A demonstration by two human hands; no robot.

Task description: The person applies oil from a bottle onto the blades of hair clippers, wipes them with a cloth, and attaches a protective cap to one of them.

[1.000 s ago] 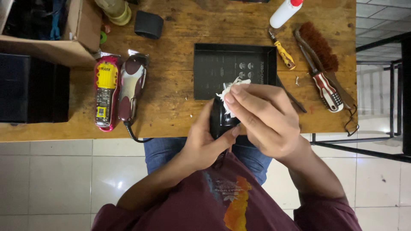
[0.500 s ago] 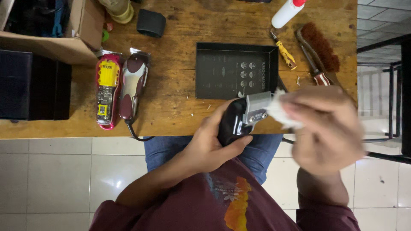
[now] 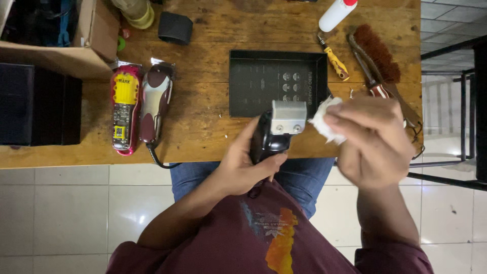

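My left hand (image 3: 243, 165) grips a black hair clipper (image 3: 271, 134) by its body, with the silver blade head turned up and away from me, over the near edge of the wooden table (image 3: 213, 116). A crumpled white tissue (image 3: 324, 122) is pinched in my right hand (image 3: 375, 139), just to the right of the blade and barely apart from it. A black box (image 3: 276, 81) lies on the table right behind the clipper.
On the left lie a maroon clipper (image 3: 154, 101) with a cord and a yellow-and-red clipper body (image 3: 123, 109). A cardboard box (image 3: 61, 40) and a black case (image 3: 38, 104) fill the far left. A brush (image 3: 378, 50), a yellow-handled tool (image 3: 335, 61) and a white bottle (image 3: 337, 12) sit back right.
My right hand with the tissue has come off the clipper's blade and moved to the right, which uncovers the silver blade head. The left hand holds the clipper in about the same place.
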